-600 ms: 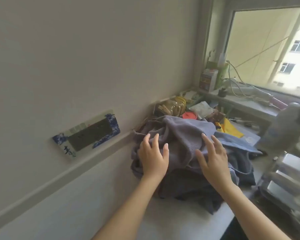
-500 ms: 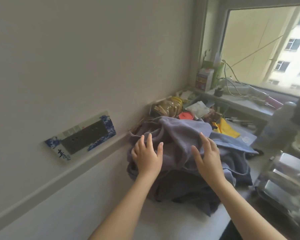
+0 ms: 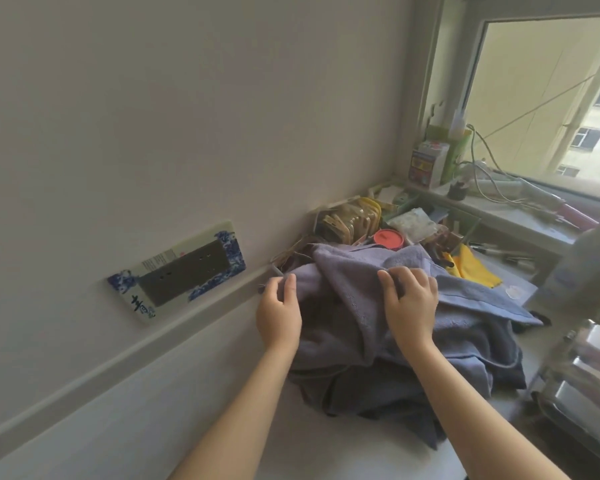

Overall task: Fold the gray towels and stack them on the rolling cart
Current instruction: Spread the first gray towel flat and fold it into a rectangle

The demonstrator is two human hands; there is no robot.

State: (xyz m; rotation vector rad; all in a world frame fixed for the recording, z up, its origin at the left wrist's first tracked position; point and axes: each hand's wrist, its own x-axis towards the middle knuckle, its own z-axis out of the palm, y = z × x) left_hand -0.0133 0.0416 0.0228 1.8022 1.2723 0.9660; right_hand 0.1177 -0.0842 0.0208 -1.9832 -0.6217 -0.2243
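No folded towel is being shown anywhere, so the task is judged to be at its very start: the crumpled heap of gray-blue terry towels [image 3: 395, 348] is lying unsorted on the white bench [image 3: 291, 455] against the pale wall [image 3: 187, 98], and every towel is left to be pulled free, folded and carried off. The rolling cart cannot be told with certainty; a blurred metal rack [image 3: 582, 382] is being seen at the right edge, and whether that is the cart cannot be said.

The uppermost towel is being taken up at two places. Its left edge is being pinched by the left hand [image 3: 278, 311], the grip there being pressed together on the cloth between thumb and fingers, near the wall ledge. Its raised middle ridge is being gathered by the right hand [image 3: 411, 301], whose fingers [image 3: 400, 273] are being curled over into the fabric, so that this grip too is being closed on the towel. Both hands are lying on top of the heap, with most of the pile spreading beneath and to the right of them.

Behind the heap, a round red lid [image 3: 388, 239], a yellow cloth [image 3: 475, 271] and a jumble of packets are being crowded toward the window sill [image 3: 499, 209]. A blue-and-white patterned socket plate [image 3: 177, 271] is fixed on the wall to the left.
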